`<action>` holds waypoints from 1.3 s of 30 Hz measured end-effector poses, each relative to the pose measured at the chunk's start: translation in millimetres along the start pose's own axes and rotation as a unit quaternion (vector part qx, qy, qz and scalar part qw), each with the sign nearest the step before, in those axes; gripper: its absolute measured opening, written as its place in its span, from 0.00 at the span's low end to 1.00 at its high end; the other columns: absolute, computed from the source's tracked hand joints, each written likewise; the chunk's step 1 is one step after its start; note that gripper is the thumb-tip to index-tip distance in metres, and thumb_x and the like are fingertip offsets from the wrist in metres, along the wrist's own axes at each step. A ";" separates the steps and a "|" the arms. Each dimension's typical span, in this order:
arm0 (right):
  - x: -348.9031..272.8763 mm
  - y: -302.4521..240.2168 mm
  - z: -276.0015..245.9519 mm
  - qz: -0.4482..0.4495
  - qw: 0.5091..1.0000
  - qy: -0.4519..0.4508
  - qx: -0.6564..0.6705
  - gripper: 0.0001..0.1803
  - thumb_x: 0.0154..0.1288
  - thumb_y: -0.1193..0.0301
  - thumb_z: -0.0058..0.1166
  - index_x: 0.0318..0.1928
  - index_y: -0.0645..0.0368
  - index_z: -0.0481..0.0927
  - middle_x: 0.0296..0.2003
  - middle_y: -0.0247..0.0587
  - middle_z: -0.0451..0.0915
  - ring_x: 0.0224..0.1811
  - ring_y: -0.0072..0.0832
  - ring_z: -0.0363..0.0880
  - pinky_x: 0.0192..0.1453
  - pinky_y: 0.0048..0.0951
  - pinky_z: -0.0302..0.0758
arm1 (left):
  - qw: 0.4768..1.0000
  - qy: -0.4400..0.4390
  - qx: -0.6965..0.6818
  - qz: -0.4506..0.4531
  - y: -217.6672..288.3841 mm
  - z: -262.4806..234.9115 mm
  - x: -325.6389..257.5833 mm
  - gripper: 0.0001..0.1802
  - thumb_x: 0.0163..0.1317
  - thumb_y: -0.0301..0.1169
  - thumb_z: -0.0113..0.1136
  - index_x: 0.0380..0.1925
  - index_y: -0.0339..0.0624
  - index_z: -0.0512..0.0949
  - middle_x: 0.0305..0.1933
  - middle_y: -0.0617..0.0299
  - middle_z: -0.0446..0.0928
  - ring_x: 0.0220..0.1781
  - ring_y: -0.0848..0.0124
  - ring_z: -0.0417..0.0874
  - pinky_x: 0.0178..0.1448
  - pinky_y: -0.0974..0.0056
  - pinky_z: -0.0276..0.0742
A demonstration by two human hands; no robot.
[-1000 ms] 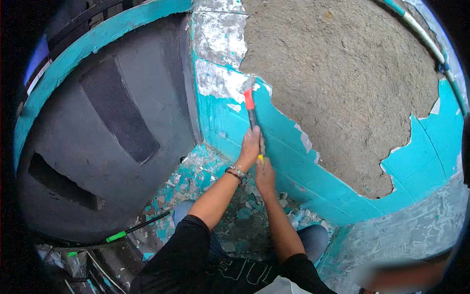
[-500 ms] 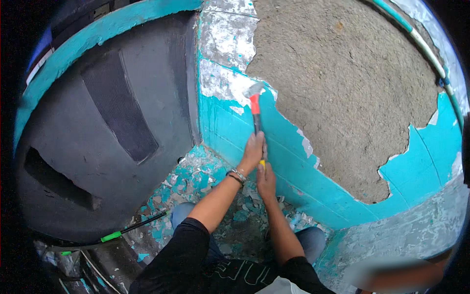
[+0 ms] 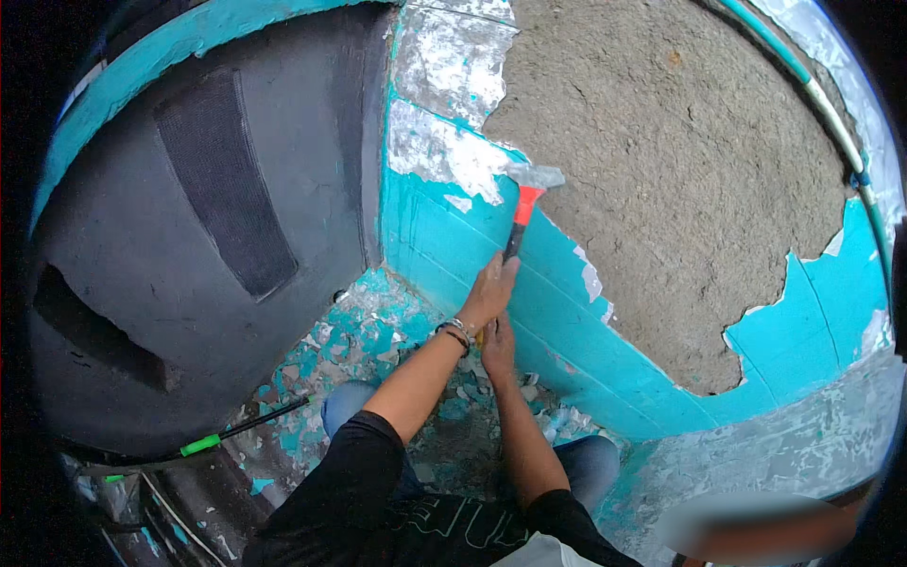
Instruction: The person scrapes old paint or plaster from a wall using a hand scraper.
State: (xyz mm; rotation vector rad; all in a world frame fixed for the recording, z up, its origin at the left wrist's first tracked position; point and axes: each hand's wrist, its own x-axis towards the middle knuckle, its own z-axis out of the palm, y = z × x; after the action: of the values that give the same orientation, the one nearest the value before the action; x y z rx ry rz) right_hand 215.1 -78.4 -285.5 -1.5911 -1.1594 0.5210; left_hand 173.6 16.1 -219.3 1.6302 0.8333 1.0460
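Note:
A long-handled scraper (image 3: 519, 231) with a red neck, dark shaft and wide grey blade is in both my hands. Its blade lies at the torn border between turquoise paint (image 3: 444, 236), whitish patchy plaster (image 3: 444, 142) and rough grey-brown render (image 3: 652, 170). My left hand (image 3: 488, 291), with bands at the wrist, is closed round the upper handle. Just below it, my right hand (image 3: 498, 350) is closed round the yellow lower end, which is mostly hidden.
Turquoise and white paint flakes (image 3: 354, 326) litter the floor between my knees. A dark panel (image 3: 312, 142) with ribbed strips stands at left. Below it lies a black-and-green pole (image 3: 236, 430). A turquoise-and-white pipe (image 3: 831, 109) runs along the render's right side.
The scraper's blade has shifted right along the paint border and turned broadside to view. Both hands have moved slightly with the handle. The camera's view has shifted a little.

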 end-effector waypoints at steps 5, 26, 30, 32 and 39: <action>10.9 -6.4 14.8 -0.044 0.998 0.008 0.036 0.19 0.70 0.70 0.38 0.58 0.66 0.67 0.53 0.55 0.72 0.55 0.44 0.71 0.58 0.37 0.65 | 0.996 -0.026 -0.053 -0.067 9.6 -23.2 8.0 0.24 0.66 0.44 0.45 0.43 0.29 0.68 0.40 0.32 0.73 0.45 0.41 0.75 0.45 0.50 0.72; 40.1 10.3 80.2 -0.044 0.990 -0.099 0.094 0.25 0.73 0.59 0.31 0.56 0.67 0.66 0.48 0.59 0.74 0.48 0.51 0.73 0.50 0.42 0.68 | 0.990 0.014 0.140 0.017 9.8 -68.8 12.9 0.23 0.66 0.46 0.46 0.40 0.32 0.70 0.34 0.33 0.75 0.41 0.37 0.74 0.44 0.45 0.69; 39.9 -12.2 87.6 -0.055 0.988 -0.106 0.094 0.24 0.73 0.59 0.33 0.56 0.67 0.66 0.49 0.59 0.74 0.50 0.50 0.72 0.52 0.41 0.68 | 0.986 -0.011 0.166 0.005 11.9 -82.0 15.1 0.24 0.66 0.48 0.46 0.42 0.34 0.71 0.35 0.35 0.76 0.41 0.39 0.75 0.44 0.45 0.70; 37.6 -25.3 88.0 0.017 0.987 -0.127 0.094 0.23 0.72 0.60 0.36 0.55 0.68 0.67 0.48 0.58 0.74 0.49 0.50 0.73 0.52 0.41 0.68 | 0.984 0.003 0.179 0.005 13.7 -89.4 15.6 0.24 0.65 0.48 0.46 0.42 0.34 0.71 0.35 0.36 0.76 0.41 0.39 0.76 0.44 0.46 0.70; 19.8 -57.2 53.8 0.131 0.945 -0.211 0.212 0.19 0.71 0.65 0.41 0.57 0.64 0.65 0.46 0.47 0.75 0.44 0.32 0.77 0.44 0.33 0.77 | 0.986 -0.045 0.159 0.012 27.2 -111.4 13.7 0.25 0.65 0.49 0.46 0.39 0.34 0.75 0.33 0.39 0.76 0.40 0.43 0.76 0.43 0.50 0.70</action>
State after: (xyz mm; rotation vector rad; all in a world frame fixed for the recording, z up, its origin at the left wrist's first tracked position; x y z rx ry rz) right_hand 157.0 -36.2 -248.3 -1.2888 -1.0507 1.2489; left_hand 77.5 61.7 -174.3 1.9447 0.9589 0.8803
